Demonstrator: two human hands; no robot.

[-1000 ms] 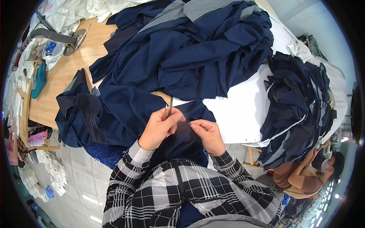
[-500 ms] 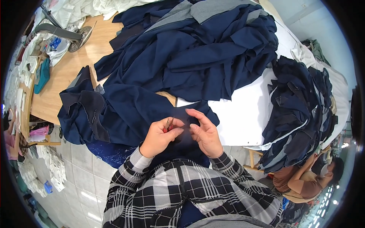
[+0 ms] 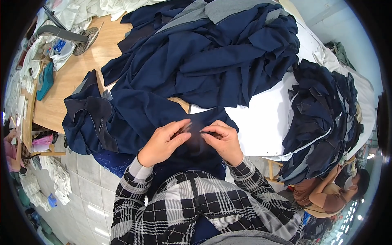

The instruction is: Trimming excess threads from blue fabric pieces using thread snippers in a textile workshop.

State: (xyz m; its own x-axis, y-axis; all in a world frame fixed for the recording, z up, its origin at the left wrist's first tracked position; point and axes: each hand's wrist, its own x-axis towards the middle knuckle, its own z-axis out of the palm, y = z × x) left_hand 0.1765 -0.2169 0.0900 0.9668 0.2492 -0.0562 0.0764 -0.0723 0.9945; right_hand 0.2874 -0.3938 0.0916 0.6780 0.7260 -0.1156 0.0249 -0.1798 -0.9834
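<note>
Navy fabric (image 3: 139,108) lies in loose folds over the table's front edge and hangs toward my lap. Above its hanging part are both my hands, a short gap apart. My left hand (image 3: 161,143) has its thumb and fingers pointing inward, the fingertips smeared by motion; whether anything is in it does not show. My right hand (image 3: 224,143) is closed in a pinch, thumb against fingertips, and whatever it pinches is too small to make out. A dark trim piece (image 3: 100,122) with pale stitching lies on the fabric at left.
A large navy heap (image 3: 220,53) with grey pieces covers the far table. At right hangs a bundle of dark cut pieces (image 3: 318,122) beside a white surface (image 3: 261,122). A grey curved stand (image 3: 65,34) is far left on the wooden tabletop (image 3: 57,106). Another person (image 3: 330,192) sits lower right.
The small red-handled metal tool that showed in my left hand is out of sight. My left hand moved slightly left, and my right hand's spread fingers came together into a pinch.
</note>
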